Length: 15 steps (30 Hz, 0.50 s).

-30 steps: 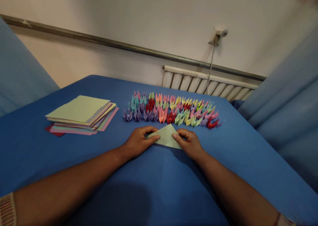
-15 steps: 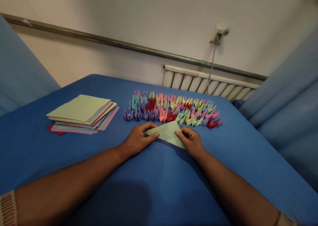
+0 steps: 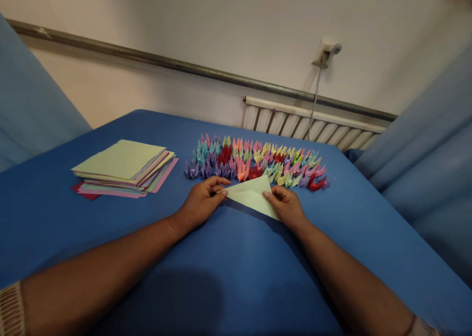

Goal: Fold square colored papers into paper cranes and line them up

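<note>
A pale green sheet of paper (image 3: pixel 252 196), folded into a triangle, is held up between my two hands just above the blue table. My left hand (image 3: pixel 204 198) pinches its narrow left corner between thumb and fingers. On the other side, my right hand (image 3: pixel 287 205) grips the right part, thumb on the near face and fingers behind. Rows of small folded paper cranes (image 3: pixel 243 169) in many colours stand right behind the paper. The fingers behind the sheet are partly hidden.
To the left lies a stack of coloured paper sheets (image 3: pixel 120 161), pale green on top. The blue table (image 3: pixel 236 277) reaches to a wall with a metal rail (image 3: pixel 184 66) and a radiator (image 3: pixel 295 119). Blue curtains (image 3: pixel 427 144) hang at both sides.
My left hand has slid a little left toward the paper's corner, and my right hand has shifted slightly right. More of the triangle's face now shows between them.
</note>
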### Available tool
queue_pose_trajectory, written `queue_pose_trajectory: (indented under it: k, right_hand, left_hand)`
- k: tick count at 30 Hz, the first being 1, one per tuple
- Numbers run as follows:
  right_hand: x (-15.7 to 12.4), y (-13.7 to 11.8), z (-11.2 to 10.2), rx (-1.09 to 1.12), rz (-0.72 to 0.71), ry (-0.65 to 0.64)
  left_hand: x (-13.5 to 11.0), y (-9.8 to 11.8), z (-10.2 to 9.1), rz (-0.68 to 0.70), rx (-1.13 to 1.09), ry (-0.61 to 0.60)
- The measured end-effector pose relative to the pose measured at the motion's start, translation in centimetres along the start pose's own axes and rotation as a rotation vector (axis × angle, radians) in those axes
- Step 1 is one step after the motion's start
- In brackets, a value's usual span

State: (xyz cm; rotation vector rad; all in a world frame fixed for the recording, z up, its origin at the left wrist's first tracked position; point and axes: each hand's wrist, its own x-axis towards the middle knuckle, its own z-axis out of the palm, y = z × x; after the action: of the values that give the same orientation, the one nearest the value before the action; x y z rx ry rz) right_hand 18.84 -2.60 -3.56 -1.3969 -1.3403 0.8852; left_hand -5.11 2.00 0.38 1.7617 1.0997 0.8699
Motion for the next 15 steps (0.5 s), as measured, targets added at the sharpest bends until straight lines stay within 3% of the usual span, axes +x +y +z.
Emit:
queue_pose_trajectory:
  k: [5, 10, 12, 15]
  right_hand:
    - [0.4, 0.3, -0.1, -0.404, -0.115, -0.04]
    - [0.6, -0.5, 0.0, -0.638, -0.239, -0.134]
    - [0.7, -0.6, 0.0, -0.677, -0.261, -0.168]
    - [1.1, -0.5, -0.1, -0.758, -0.27, -0.197]
  left_hand:
    - [0.1, 0.1, -0.8, 0.033, 0.341, -0.09]
    - [-0.2, 0.3, -0.4, 0.441, 0.699, -0.117]
    - [-0.6, 0.5, 0.3, 0.552, 0.718, -0.22]
    - [-1.2, 0.4, 1.1, 0.579, 0.76, -0.447]
